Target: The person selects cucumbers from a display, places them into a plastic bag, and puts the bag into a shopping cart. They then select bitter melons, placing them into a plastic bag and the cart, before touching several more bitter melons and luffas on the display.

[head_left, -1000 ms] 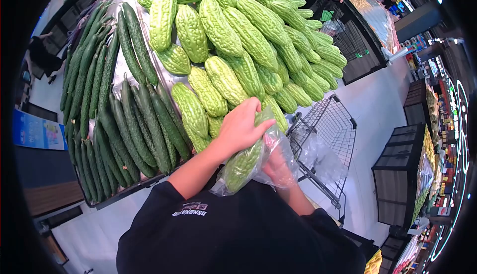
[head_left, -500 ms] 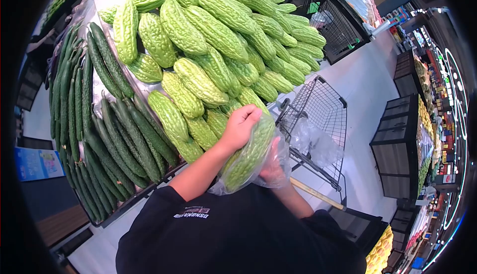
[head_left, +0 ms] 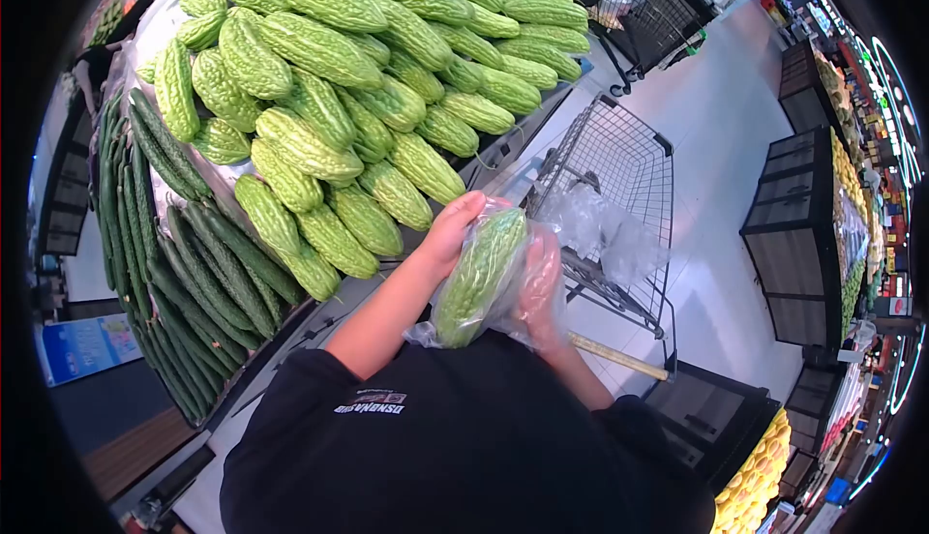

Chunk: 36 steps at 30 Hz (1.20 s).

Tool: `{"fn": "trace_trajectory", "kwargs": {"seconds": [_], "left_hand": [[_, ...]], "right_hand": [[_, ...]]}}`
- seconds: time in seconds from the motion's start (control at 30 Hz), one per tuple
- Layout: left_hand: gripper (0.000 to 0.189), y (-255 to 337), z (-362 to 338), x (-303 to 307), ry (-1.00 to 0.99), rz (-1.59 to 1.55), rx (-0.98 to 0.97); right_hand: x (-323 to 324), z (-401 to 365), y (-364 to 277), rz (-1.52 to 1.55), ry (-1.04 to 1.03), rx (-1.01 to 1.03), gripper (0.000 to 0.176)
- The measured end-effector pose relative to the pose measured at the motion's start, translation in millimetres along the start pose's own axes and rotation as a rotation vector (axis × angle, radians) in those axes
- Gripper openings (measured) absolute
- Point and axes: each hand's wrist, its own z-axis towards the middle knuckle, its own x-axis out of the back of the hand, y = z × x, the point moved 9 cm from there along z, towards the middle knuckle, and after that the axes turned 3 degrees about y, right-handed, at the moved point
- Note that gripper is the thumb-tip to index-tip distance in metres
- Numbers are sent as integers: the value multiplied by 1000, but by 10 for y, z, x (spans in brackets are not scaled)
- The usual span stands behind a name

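Note:
A light green bitter melon (head_left: 481, 278) lies inside a clear plastic bag (head_left: 447, 294), held in front of my chest. My left hand (head_left: 453, 234) is closed on the bag's upper left edge, its thumb pressed near the melon's tip. On the other side, my right hand (head_left: 539, 287) shows through the clear film, gripping the bag beside the melon; part of its fingers is blurred by the plastic. Just beyond my hands, a heap of bitter melons (head_left: 319, 108) covers the display.
Dark green cucumbers (head_left: 208, 273) lie in rows at the left. A wire shopping cart (head_left: 619, 162) with clear plastic bags (head_left: 605, 229) stands at the right. Another cart (head_left: 644, 12) is at the back. Crates of yellow fruit (head_left: 755, 466) sit at lower right.
The view has shifted, so the display sits further left. My left hand has moved down from the melon's top to the bag's edge, and the bagged melon stands more upright.

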Motion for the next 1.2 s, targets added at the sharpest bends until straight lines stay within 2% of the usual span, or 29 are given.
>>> {"fn": "trace_trajectory", "kwargs": {"seconds": [0.03, 0.07, 0.17, 0.23, 0.27, 0.33, 0.47, 0.53, 0.67, 0.73, 0.77, 0.83, 0.87, 0.93, 1.07, 1.13, 1.17, 1.2], "left_hand": [[32, -89, 15, -12, 3, 22, 18], [32, -184, 36, 21, 12, 27, 27], [29, -386, 111, 101, 71, -9, 64], [27, -440, 110, 65, 114, 21, 87], [27, -474, 127, 72, 118, 24, 89], [25, -525, 153, 96, 104, -3, 73], [23, -634, 199, 177, 156, -11, 82], [21, -672, 198, 244, 241, -33, 84], [18, -703, 184, 200, 267, -71, 103], [18, -720, 177, 219, 328, -60, 118], [18, -744, 193, 232, 327, -57, 120], [19, -792, 219, 204, 280, -63, 119], [19, -824, 229, 209, 280, -59, 121], [20, -794, 234, 183, 330, -8, 69], [24, -771, 299, 103, 282, 101, -35], [28, -724, 335, -45, 185, 217, -95], [28, -728, 338, -78, 185, 219, -94], [29, -691, 332, -136, 187, 256, -122]], "right_hand": [[188, 23, -78, -205, 173, 186, 37], [272, 58, 9, -200, 174, 173, 37], [547, 132, 147, -78, 248, 92, 34], [622, 121, 343, 84, 227, -120, 41], [691, 94, 464, 87, 228, -124, 41], [431, -7, 678, 909, -100, -330, 45], [528, -94, 533, 1003, -61, -323, 32], [459, -94, 557, 1021, -274, -400, 27], [596, -40, 370, 880, -192, -284, 27], [729, 1, 14, 391, -209, 302, 40], [722, 38, 34, 392, -205, 302, 40], [606, 129, 355, 655, -124, -163, 63], [570, 121, 353, 658, -120, -163, 63], [645, 130, 221, 453, -14, 36, 65], [752, 99, 315, 370, 103, -4, 70], [951, 22, 370, 76, 369, 127, 48], [984, -14, 542, 77, 371, 126, 48], [971, -37, 847, 160, 277, 28, 41]]}}
